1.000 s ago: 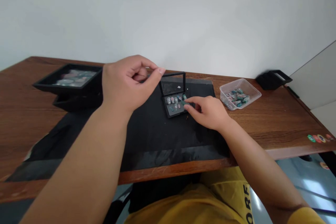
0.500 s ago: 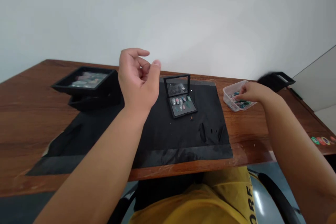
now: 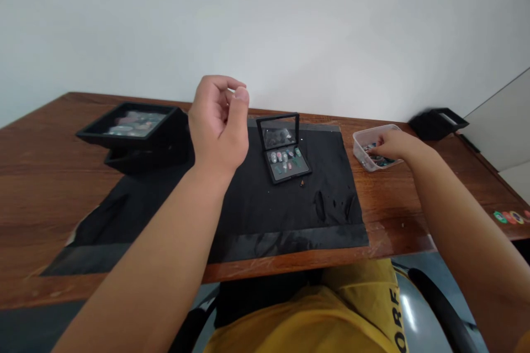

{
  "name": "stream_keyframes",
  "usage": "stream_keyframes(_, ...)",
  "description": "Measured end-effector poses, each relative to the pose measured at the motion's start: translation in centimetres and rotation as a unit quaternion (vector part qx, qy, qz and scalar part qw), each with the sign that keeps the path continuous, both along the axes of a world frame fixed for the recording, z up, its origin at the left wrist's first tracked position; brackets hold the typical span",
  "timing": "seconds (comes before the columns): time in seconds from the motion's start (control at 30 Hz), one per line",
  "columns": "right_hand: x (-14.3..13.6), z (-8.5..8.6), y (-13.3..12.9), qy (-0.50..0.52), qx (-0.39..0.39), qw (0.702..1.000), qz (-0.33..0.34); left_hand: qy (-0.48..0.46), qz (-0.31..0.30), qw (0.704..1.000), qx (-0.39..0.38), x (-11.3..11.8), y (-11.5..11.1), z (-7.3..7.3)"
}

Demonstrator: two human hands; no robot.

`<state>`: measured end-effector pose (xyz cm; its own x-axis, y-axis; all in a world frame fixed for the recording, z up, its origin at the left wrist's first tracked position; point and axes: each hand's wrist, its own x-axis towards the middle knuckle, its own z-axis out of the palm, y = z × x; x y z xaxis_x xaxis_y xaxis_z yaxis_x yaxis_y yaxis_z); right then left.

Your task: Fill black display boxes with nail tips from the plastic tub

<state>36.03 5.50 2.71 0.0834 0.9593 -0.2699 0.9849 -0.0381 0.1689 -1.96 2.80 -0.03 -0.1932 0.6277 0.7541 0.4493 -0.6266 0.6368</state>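
Note:
My left hand is raised above the black mat, left of the small black case, with its fingers curled and the thumb near the index fingertip. Whatever may be between those fingertips is too small to make out. The black case stands with its clear lid up and holds several decorated nail tips in rows. At the right, my right hand reaches into a clear plastic tub of small colourful pieces. Its fingers point down among the pieces, and the fingertips are partly hidden.
Stacked black cases with clear lids rest at the left on the black mat. Another black case is at the far right by the wall. Round stickers lie near the table's right edge. A tiny brown piece lies before the open case.
My left thumb and index finger have come closer together. My right hand has dipped slightly within the tub. The view has shifted a little.

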Motion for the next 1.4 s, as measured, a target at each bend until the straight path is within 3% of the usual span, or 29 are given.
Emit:
stream_keyframes(0.17, -0.5, -0.5, -0.4, -0.004, 0.037, 0.999, 0.030, 0.009, -0.013, 1.000, -0.004, 0.7, -1.5, 1.3)
stream_keyframes(0.37, -1.0, -0.3, -0.3, -0.040, 0.046, 0.998, 0.033, 0.073, 0.017, 0.997, -0.017, 0.3, -1.5, 1.2)
stream_keyframes(0.53, -0.2, 2.5, -1.0, 0.000, 0.085, 0.996, 0.012, 0.078, 0.018, 0.996, -0.041, 0.2, -1.8, 1.5)
stream_keyframes(0.63, -0.9, 4.7, -2.6, 0.097, 0.171, 0.981, 0.004, 0.078, 0.026, 0.996, -0.019, 0.5, -2.2, 1.8)
stream_keyframes(0.77, -4.8, 5.6, -5.0, 0.272, 0.289, 0.916, 0.057, 0.077, 0.047, 0.996, 0.003, 1.3, -2.8, 1.9)
stream_keyframes(0.87, -8.8, 3.9, -5.6, 0.421, 0.300, 0.848, 0.121, 0.088, 0.038, 0.995, 0.002, 1.9, -3.1, 1.7)
stream_keyframes(0.93, -11.3, 2.0, -5.4, 0.511, 0.301, 0.796, 0.124, 0.100, 0.034, 0.994, -0.003, 2.0, -3.1, 1.5)
stream_keyframes(1.03, -14.2, -0.7, -4.8, 0.582, 0.275, 0.757, 0.112, 0.113, 0.033, 0.993, -0.012, 2.0, -3.0, 1.3)
stream_keyframes(1.13, -15.7, -2.2, -4.7, 0.647, 0.206, 0.727, 0.103, 0.139, 0.030, 0.990, -0.004, 1.9, -2.9, 1.1)
stream_keyframes(1.3, -15.6, -2.6, -5.3, 0.759, 0.106, 0.640, 0.049, 0.226, 0.008, 0.973, 0.043, 2.6, -3.3, 1.1)
stream_keyframes(1.4, -15.2, -2.5, -5.5, 0.791, 0.063, 0.608, 0.017, 0.256, -0.026, 0.964, 0.064, 3.1, -3.4, 1.0)
